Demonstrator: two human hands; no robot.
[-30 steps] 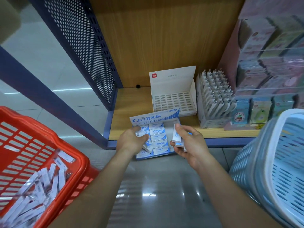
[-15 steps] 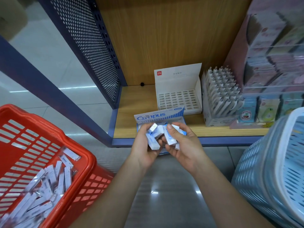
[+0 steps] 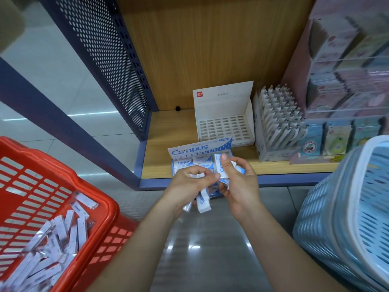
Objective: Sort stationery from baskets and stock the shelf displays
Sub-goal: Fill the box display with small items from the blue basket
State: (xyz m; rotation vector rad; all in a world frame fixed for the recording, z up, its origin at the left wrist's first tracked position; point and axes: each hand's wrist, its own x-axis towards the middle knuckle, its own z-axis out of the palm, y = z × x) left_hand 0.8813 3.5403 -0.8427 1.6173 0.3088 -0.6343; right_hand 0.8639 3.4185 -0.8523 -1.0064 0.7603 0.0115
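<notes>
A blue and white Campus display box (image 3: 200,149) stands at the front edge of the wooden shelf (image 3: 160,144), with rows of small Campus erasers (image 3: 182,162) in it. My left hand (image 3: 189,184) is closed around a few erasers, and one eraser (image 3: 203,202) hangs down below the fingers. My right hand (image 3: 235,182) grips another eraser (image 3: 221,167) upright, with more white pieces behind the fingers. Both hands meet just in front of the box, over the shelf's blue lip.
A red basket (image 3: 92,192) at the left holds several long white packets (image 3: 61,234). A light blue basket (image 3: 345,207) stands at the right. Behind the Campus box sit a white slotted display box (image 3: 223,114), a pen display (image 3: 277,123) and stacked pastel packs (image 3: 347,81).
Both hands have lifted erasers out of the Campus box and drawn together in front of it. An eraser now dangles below my left hand.
</notes>
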